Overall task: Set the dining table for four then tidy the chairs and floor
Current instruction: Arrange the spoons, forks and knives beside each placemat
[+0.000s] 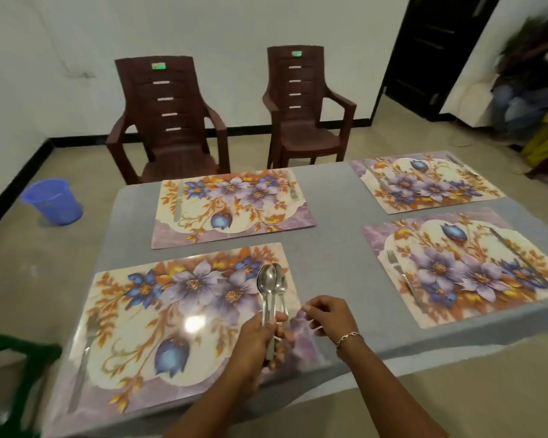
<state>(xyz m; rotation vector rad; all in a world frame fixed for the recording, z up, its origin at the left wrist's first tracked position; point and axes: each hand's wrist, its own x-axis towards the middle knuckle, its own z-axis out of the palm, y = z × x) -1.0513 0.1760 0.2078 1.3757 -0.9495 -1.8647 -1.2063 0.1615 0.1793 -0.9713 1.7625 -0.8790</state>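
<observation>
A bundle of shiny steel spoons stands bowls-up in my left grip, whose fingers curl round the handles. I hold it over the right end of the near floral plastic placemat. My right grip hovers just beside the handles with fingers bent; I cannot tell whether it pinches anything. Three more floral mats lie on the grey-clothed table. The near right mat carries a steel fork and a knife. Beyond the table stand two brown plastic armchairs, each with a green sticker too blurred to read. A blue plastic bin sits on the floor at left.
</observation>
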